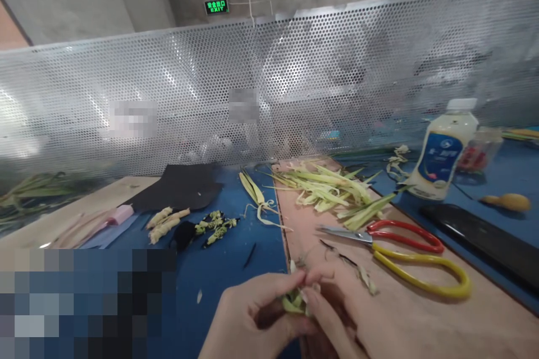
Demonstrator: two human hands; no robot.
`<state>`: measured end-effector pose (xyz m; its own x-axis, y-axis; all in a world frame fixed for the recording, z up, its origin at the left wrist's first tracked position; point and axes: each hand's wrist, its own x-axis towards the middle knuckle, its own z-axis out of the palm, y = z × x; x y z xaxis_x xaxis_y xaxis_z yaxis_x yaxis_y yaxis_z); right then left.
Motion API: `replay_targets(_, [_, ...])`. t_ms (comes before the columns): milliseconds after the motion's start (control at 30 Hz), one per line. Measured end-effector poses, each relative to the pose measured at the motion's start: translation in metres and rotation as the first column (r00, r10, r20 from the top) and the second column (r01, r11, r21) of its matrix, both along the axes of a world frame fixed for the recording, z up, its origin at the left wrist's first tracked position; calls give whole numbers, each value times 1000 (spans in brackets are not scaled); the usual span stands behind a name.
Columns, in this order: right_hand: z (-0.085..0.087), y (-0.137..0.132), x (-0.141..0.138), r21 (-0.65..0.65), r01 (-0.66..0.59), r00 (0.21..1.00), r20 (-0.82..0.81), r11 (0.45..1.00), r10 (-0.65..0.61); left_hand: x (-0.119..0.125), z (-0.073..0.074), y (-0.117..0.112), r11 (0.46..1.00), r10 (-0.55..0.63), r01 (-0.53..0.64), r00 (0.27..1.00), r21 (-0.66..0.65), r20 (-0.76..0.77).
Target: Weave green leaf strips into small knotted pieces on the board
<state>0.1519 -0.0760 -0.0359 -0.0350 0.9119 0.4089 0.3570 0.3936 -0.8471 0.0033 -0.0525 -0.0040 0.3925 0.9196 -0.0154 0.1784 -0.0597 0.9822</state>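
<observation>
Both my hands meet at the bottom centre, fingers pinched together round a small folded piece of yellow-green leaf strip point(295, 302). My left hand point(252, 317) cups it from the left and my right hand point(337, 314) pinches it from the right, above the near edge of a tan board point(404, 314). A pile of green leaf strips point(332, 188) lies at the far end of that board. Scissors with a red and a yellow handle point(404, 255) lie shut on the board to the right of my hands.
A perforated metal screen point(269, 95) closes off the back. A white bottle point(444, 151) stands at right, near a black flat object point(484, 238). Small woven leaf pieces point(189, 224) and a black sheet point(177, 188) lie on the blue table at left.
</observation>
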Motion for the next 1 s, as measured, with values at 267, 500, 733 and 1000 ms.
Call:
replay_targets(267, [5, -1, 5, -150, -2, 995, -103, 989, -14, 2, -2, 0, 998, -55, 55, 998, -15, 32])
replay_targets(500, [-2, 1, 6, -173, -105, 965, -255, 979, 59, -1, -1, -4, 971, -65, 86, 993, -222, 97])
replay_targets(733, [7, 7, 15, -292, -382, 904, -314, 877, 289, 0, 3, -2, 972, 9, 17, 994, -234, 112])
replay_targets(1000, [17, 15, 25, -280, -416, 905, -220, 865, 364, -6, 3, 0, 976, 22, 10, 990, -220, 141])
